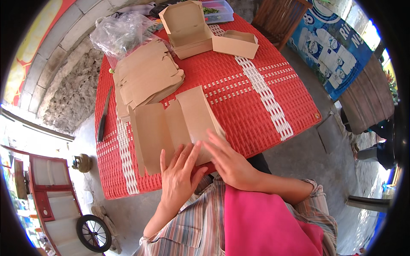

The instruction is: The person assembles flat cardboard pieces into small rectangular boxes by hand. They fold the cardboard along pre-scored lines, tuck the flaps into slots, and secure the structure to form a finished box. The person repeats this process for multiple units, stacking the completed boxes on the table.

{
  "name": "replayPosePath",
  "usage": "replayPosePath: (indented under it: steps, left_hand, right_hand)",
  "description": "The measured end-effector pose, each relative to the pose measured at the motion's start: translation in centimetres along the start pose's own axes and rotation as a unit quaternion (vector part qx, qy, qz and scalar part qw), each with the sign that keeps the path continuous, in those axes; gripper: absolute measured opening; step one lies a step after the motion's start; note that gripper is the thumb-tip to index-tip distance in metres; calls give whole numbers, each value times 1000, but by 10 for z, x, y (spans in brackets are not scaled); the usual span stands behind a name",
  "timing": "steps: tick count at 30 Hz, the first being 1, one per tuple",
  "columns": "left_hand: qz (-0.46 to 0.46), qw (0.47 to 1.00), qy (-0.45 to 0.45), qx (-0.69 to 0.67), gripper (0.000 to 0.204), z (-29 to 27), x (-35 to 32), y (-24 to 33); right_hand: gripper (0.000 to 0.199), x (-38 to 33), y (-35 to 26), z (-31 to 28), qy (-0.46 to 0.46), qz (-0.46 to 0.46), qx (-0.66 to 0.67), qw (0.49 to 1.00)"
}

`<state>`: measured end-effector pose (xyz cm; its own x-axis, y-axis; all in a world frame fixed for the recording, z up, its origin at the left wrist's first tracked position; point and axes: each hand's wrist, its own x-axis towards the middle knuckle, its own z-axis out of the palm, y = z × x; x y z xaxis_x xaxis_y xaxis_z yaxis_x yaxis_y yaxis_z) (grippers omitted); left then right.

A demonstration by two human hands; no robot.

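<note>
A brown cardboard food box blank (158, 128) lies unfolded at the near edge of the red woven table (230, 106), its left side flap raised. My left hand (179, 173) rests on its near part, fingers stretched and spread. Against the right panel lies my right hand (232, 166), fingers extended and slightly apart, with the tips at the panel's edge. Neither hand grasps anything that shows. Just beyond is a stack of flat box blanks (147, 77). Two formed boxes stand at the back: an open-lidded one (190, 34) and a lower one (235, 45).
A crumpled clear plastic bag (121, 34) sits at the far left, near a knife (103, 117) with a dark handle. Behind the boxes is a translucent bluish tub (220, 13) with something green inside. A wooden chair (279, 21) stands beyond the table's far right edge.
</note>
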<state>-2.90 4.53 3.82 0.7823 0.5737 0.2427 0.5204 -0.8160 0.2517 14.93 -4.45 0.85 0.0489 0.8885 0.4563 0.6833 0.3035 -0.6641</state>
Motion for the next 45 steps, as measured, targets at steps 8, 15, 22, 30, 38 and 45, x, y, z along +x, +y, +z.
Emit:
replayPosePath:
  steps: [8,15,22,30,38,45]
  left_hand:
    - [23,999,-29,12,62,9,-8,-1]
    - [66,998,-15,4,49,8,-27,-12]
    - [42,994,-3,-99,31,-1,-9,-12]
    - [-81,980,43,-179,11,3,15,-12]
    - [-161,980,79,-92,23,19,30,0]
    - [51,997,53,-37,33,20,26,-10]
  right_hand:
    - [47,-9,9,-41,-9,93,47,995]
    - [36,-26,16,-56,-87,-2,-188,978]
    - [39,-32,32,-46,-59,-40,-195,978]
    - [28,-10,32,-39,5,-26,-158,987]
    - [29,5,29,-33,41,35,-178,983]
    - [28,4,32,-33,9,22,-203,979]
